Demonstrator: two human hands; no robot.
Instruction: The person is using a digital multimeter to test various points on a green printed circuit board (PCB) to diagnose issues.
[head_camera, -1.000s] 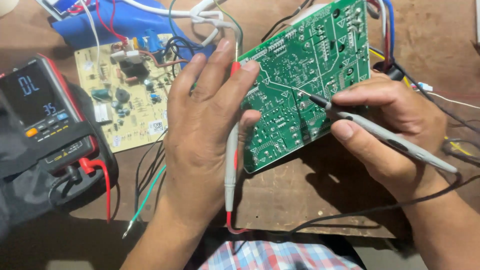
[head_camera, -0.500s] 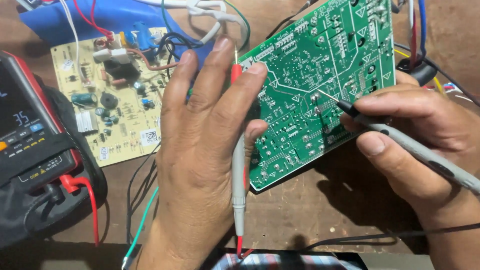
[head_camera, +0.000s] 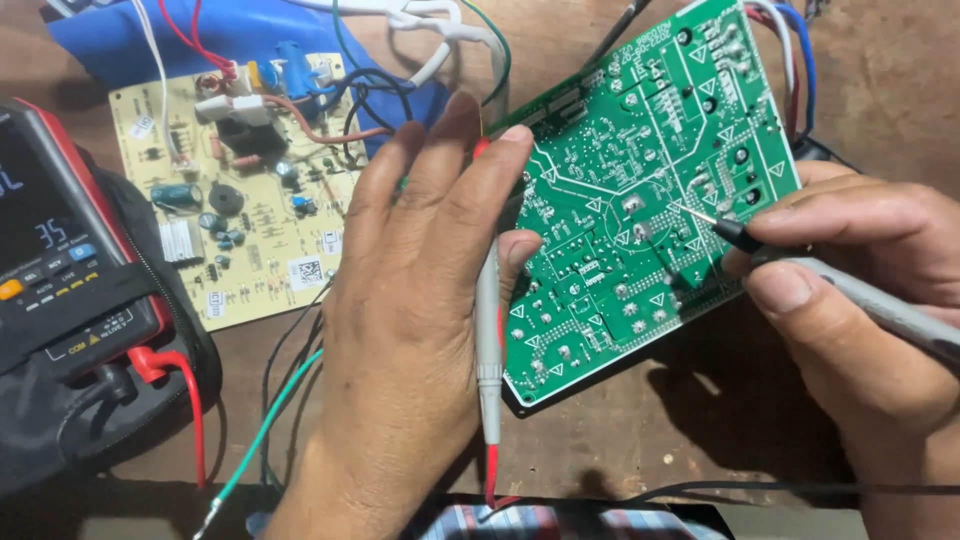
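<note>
Green circuit board (head_camera: 640, 190) held tilted between the two hands, solder side up. Top corner of the board cut off by the upper edge of the view; left edge hidden behind the fingers of the left hand (head_camera: 420, 320). Palm side of that hand not visible, so exact grip on the board hard to judge. Red probe (head_camera: 487, 340) partly covered too: only the grey shaft and the red lower end showing below the fingers, the tip lost near the fingertips at the board's left edge. Black probe (head_camera: 850, 290) running out of the view at the right edge, its cable not followed. Multimeter (head_camera: 60, 250) cut off at the left, screen only partly seen and at a slant.

Board lying between the hands, above the brown table (head_camera: 700, 430): left hand touching it on the left side, fingers spread and pressed along the edge, thumb on the face; right hand (head_camera: 850, 310) just beside its right lower edge. Right hand pinching the black probe between thumb and fingers, the metal tip touching the middle right part of the board.

Long axis of the board going diagonal, from lower left to upper right, upper end pointing away. Red probe nearly upright, tip upward. Black probe pointing left and slightly up. Beige circuit board (head_camera: 230, 200) flat on the table, left of the hands, near the multimeter.
</note>
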